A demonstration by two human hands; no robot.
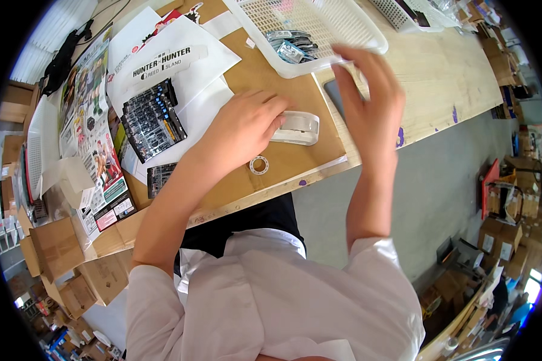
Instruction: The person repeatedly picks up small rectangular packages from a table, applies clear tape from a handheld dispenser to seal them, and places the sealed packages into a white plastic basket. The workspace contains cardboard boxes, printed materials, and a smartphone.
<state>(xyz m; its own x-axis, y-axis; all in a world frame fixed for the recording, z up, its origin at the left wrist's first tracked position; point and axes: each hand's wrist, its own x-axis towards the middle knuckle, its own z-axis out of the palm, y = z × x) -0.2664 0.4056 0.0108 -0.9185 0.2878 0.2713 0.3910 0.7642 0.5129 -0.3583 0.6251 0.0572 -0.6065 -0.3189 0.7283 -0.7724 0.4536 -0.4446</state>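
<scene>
My left hand (248, 124) rests over the cardboard sheet, its fingertips curled on the left end of a small white tape dispenser (300, 128) with a clear part on top. Just below lies a small white ring (251, 165), like a tape core. Slightly blurred, my right hand (372, 85) is raised by the near corner of a white plastic basket (293, 70), thumb and forefinger apart. Nothing clear shows between them. Small packaged items (291, 47) lie inside the basket. A grey flat object (336, 97), perhaps a phone, is partly hidden behind my right hand.
Dark printed cards (153, 119) lie on white printed sheets (180, 58) at the left. Beyond them is a colourful poster (99, 153). Cardboard (235, 189) covers part of the wooden table (442, 85). Open boxes (56, 246) stand at the lower left. Another basket (395, 18) sits top right.
</scene>
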